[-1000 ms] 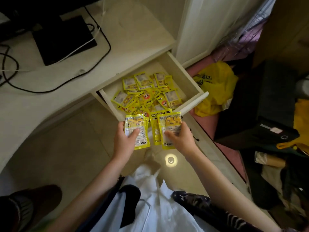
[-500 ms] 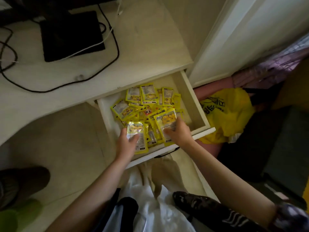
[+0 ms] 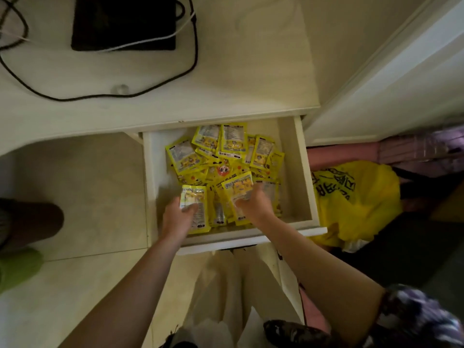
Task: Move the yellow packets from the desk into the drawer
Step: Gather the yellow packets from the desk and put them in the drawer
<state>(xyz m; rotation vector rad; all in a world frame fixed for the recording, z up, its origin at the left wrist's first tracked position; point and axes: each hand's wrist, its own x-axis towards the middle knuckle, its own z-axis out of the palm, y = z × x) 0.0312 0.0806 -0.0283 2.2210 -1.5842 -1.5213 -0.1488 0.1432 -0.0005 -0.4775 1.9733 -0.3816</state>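
The white drawer (image 3: 305,187) stands pulled out under the desk (image 3: 226,79). Several yellow packets (image 3: 221,151) lie in a loose pile inside it. My left hand (image 3: 177,218) is inside the drawer at the front left, gripping a yellow packet (image 3: 194,197) low over the drawer floor. My right hand (image 3: 253,207) is beside it, holding a small stack of yellow packets (image 3: 238,187) over the front of the pile. No yellow packets show on the visible part of the desk.
A black device (image 3: 123,23) with black and white cables sits on the desk at the back. A yellow plastic bag (image 3: 356,202) lies on the floor right of the drawer. A white door frame (image 3: 391,79) stands at the right.
Both hands carried their packets from in front of the drawer forward and down into it. The camera has leaned closer over the drawer.
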